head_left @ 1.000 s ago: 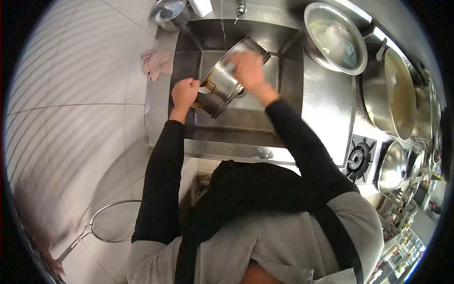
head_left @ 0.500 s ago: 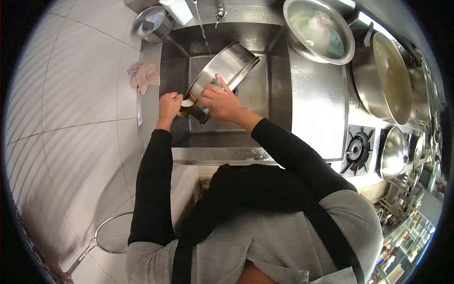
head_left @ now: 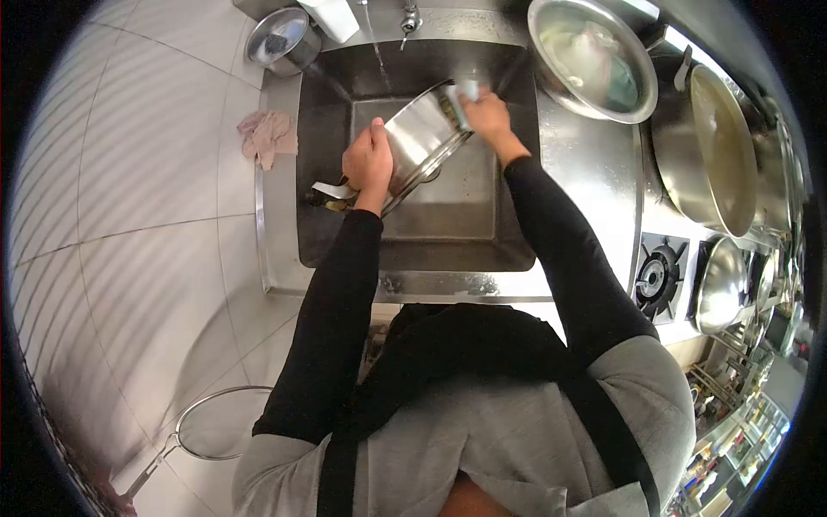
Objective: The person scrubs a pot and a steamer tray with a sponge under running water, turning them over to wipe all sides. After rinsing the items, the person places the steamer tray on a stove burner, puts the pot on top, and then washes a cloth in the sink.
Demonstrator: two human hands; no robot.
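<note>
A steel pot [head_left: 419,131] is tilted on its side inside the sink [head_left: 512,215], with its handle [head_left: 332,189] pointing to the lower left. My left hand [head_left: 369,162] grips the pot's wall close to that handle, thumb up; the fingers behind are partly hidden. At the pot's upper right end, my right hand [head_left: 488,116] presses a sponge [head_left: 466,93], pale with a green side, against the outer wall. The sponge and fingertips are slightly blurred. Behind the pot, a thin stream of water [head_left: 379,53] falls into the sink.
A small pot [head_left: 287,39] and a pink cloth [head_left: 269,138] lie left of the sink. A large steel bowl [head_left: 642,103] with liquid sits at the right, beside a big pan [head_left: 689,164]. A gas burner [head_left: 657,276] is farther right. A strainer [head_left: 181,431] is at lower left.
My left hand has shifted from the handle onto the pot's wall. My right hand has moved with the sponge from the handle end to the pot's upper right end.
</note>
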